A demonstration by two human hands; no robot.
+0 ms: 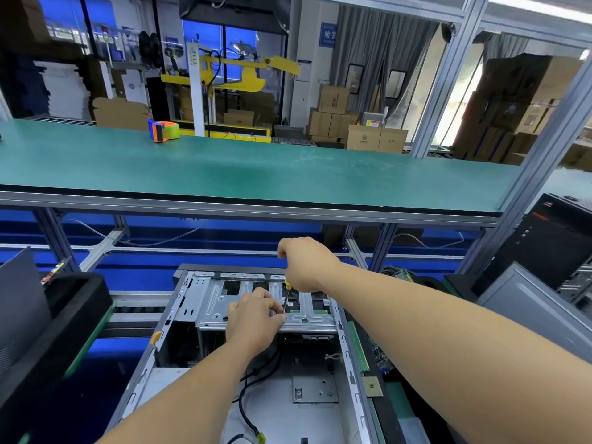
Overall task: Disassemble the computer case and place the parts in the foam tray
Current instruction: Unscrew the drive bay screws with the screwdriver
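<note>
Both hands over open computer case (243, 363), lying on side below me. My right hand (307, 267) fisted around yellow-handled screwdriver (286, 299), tip down on silver drive cage (211, 302) at case's far end. My left hand (256, 318) pinches shaft near tip, resting on cage. Black foam tray (80, 302) left of case.

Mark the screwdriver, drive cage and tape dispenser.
screwdriver (288, 285): head view, yellow handle below the right hand.
drive cage (211, 302): head view, bare metal top left of the hands.
tape dispenser (163, 130): head view, green tape roll.
</note>
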